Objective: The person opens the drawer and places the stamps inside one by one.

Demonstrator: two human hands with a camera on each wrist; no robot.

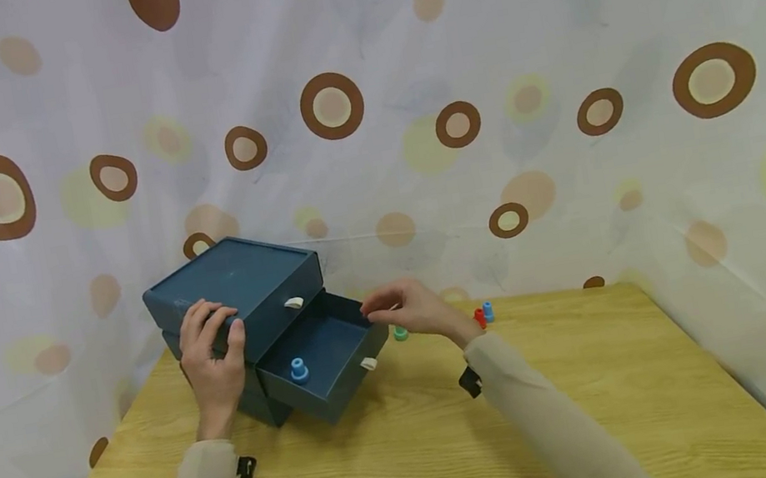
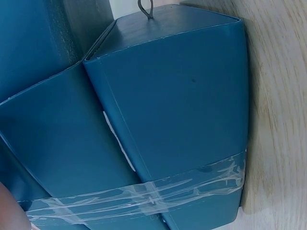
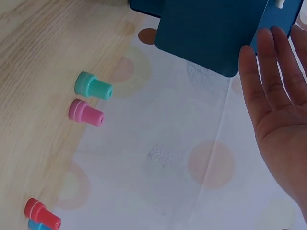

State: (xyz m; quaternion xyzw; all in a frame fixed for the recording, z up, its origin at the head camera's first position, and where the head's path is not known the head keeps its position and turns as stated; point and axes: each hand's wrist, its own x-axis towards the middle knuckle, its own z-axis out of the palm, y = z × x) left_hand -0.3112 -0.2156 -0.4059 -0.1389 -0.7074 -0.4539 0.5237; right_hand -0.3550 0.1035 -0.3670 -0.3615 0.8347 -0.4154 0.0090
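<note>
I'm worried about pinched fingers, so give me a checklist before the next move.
1. Middle drawer pulled out: ok.
2. Blue peg upright inside it: ok.
3. Right hand clear of the drawer: not ok, fingers at its corner.
4. Left hand bracing the drawer unit: cannot tell, pressure isn't visible.
5. Table free of pegs: not ok; green peg, pink peg, red peg, second blue peg are there.

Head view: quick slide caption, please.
Left hand on the blue cabinet, right hand by its open drawer, small blue piece inside.
</note>
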